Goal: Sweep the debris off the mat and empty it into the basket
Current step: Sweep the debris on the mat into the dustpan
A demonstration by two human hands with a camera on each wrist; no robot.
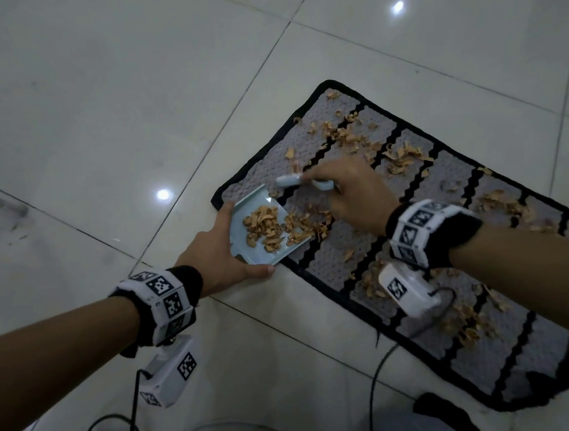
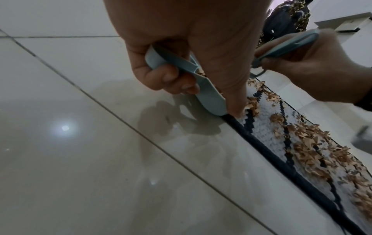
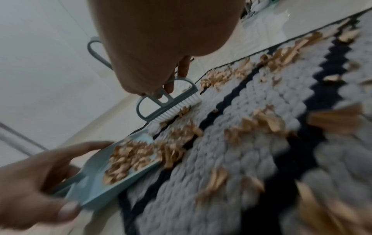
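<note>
Nearest, the grey mat (image 1: 426, 237) with black zigzag stripes and a black border runs from the near right toward the far middle over the pale tiled floor (image 1: 95, 111). Tan debris (image 1: 471, 319) (curled, shaving-like bits) lies scattered along it, thick at the near right and again toward the far end.

At the mat's left edge, the left hand (image 1: 218, 255) grips a light blue dustpan (image 1: 269, 251): the thumb runs along its near side and the fingers curl around its handle at the back, as the left wrist view shows. The pan's open lip rests on the mat, and a heap of debris sits inside and across the lip.

Just beyond the pan, the right hand (image 1: 350, 195) holds a small light blue brush (image 1: 293, 180), fingers closed on its looped handle. In the right wrist view its white bristles (image 3: 177, 109) touch the mat beside the pan's far corner.

No view shows the basket.
</note>
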